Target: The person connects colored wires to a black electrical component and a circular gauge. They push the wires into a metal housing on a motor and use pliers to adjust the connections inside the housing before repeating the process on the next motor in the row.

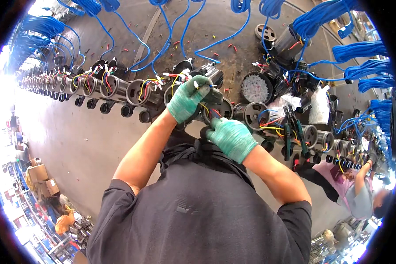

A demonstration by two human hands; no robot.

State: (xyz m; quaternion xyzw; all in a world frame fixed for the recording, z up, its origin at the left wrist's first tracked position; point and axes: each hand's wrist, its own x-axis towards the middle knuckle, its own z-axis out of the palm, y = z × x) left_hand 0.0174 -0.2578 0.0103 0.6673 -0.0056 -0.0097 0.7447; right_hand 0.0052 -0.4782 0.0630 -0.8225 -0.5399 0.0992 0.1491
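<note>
My left hand, in a green knitted glove, is closed around a dark cap-like part above the row of housings. A small white wire connector shows by its fingers. My right hand, gloved the same way, has its fingers curled in at the near rim of a dark cylindrical housing. Yellow and red wires come out between the two hands. What the right fingertips grip is hidden. Just right of it lies another open housing with yellow, red and blue wires coming from it.
Similar housings line the bench edge on both sides. A black bowl holds clear small pieces. Green-handled pliers stand at the right. Blue cable coils lie along the back. A co-worker is at the far right.
</note>
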